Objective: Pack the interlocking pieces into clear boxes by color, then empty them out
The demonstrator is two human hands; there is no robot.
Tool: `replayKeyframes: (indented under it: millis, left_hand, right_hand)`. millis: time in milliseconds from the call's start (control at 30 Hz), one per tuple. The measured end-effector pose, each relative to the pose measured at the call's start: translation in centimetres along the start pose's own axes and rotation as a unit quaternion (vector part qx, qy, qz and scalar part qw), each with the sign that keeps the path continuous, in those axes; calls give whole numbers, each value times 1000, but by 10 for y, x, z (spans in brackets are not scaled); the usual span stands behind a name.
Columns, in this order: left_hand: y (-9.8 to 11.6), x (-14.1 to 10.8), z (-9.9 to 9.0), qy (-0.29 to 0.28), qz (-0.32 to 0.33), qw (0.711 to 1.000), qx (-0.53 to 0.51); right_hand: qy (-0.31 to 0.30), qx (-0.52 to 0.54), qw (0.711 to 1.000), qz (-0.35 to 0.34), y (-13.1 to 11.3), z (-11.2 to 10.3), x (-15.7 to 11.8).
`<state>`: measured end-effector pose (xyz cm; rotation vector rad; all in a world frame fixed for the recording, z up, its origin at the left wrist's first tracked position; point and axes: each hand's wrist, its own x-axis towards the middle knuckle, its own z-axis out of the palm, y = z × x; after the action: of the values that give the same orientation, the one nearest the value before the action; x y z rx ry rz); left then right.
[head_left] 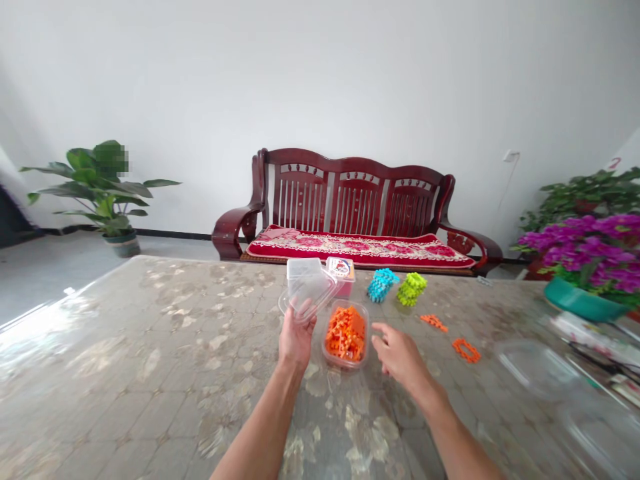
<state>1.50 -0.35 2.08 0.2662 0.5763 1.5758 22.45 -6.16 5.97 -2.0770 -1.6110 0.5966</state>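
My left hand (pixel 296 340) grips a clear plastic lid (pixel 316 301), tilted up over the table. To the right of that hand stands a clear plastic tub (pixel 346 365) with orange building pieces (pixel 346 333) heaped inside. My right hand (pixel 400 357) is just right of the tub, its fingers apart and nothing visible in them. A flat strip of orange pieces (pixel 434 323) and an orange ring of linked pieces (pixel 466 351) lie on the table beyond it.
Behind the lid stand a translucent box (pixel 303 268) and a pink box with a printed lid (pixel 343 269). Blue (pixel 382 285) and green (pixel 412 289) linked-piece cylinders are to their right. Clear lids (pixel 537 367) lie at the right, near a teal flower pot (pixel 580 300). A wooden bench (pixel 350 200) is behind.
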Motion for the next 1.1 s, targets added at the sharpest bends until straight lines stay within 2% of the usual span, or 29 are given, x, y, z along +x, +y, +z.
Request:
replayKeyframes:
  millis: [100, 133, 200, 267, 367, 467, 533, 667, 733, 833, 933, 1100]
  left_hand:
    - [-1, -3, -1, 9, 11, 1000, 11]
    - [-2, -4, -2, 10, 12, 1000, 14]
    - [-4, -6, -2, 10, 12, 1000, 19]
    - [-5, -8, -3, 10, 15, 1000, 22]
    - [-5, -8, -3, 10, 23, 999, 27]
    - [-1, -6, -3, 20, 25, 999, 36]
    - [1, -5, -3, 26, 28, 998, 40]
    - [2, -6, -2, 21, 39, 998, 42]
    - [2, -8, -2, 14, 40, 998, 46]
    - [-1, -9, -2, 5, 37, 998, 54]
    - [-4, -8, -3, -10, 33, 998, 55]
    - [-6, -6, -1, -11, 19, 999, 36]
  right_hand:
    - [91, -35, 987, -128, 1, -7, 22]
    - [97, -32, 979, -177, 1, -8, 31]
    - [67, -16, 965, -253, 0, -5, 49]
    - [19, -11, 957, -289, -2, 0, 57]
    - [16, -46, 959, -280, -2, 4, 45]
    - [49, -141, 966, -212, -3, 1, 12]
    - [44, -207, 962, -171, -5, -4, -11]
    - [29, -246, 961, -123, -12, -11, -35]
    - [49, -216, 967, -127, -16, -12, -34]
    - [71, -132, 969, -197, -24, -7, -23]
    - [60, -76, 961, -259, -38, 2, -10]
    - [40, -122, 958, -255, -68, 15, 4]
